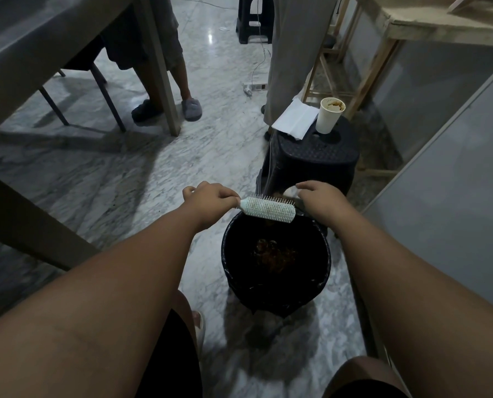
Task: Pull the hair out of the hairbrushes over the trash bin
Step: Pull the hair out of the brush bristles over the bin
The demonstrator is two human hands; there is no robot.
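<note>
A black trash bin [276, 265] stands on the marble floor [119, 179] with a clump of hair [274, 254] at its bottom. Above its far rim, the left hand [208, 201] is closed around the handle of a pale hairbrush [268, 209], held level with bristles up. The right hand [319, 198] sits at the brush's far end, fingers curled down; whether they pinch anything cannot be told. Beyond stands a dark stool [314, 159] with a paper cup [330, 114].
</note>
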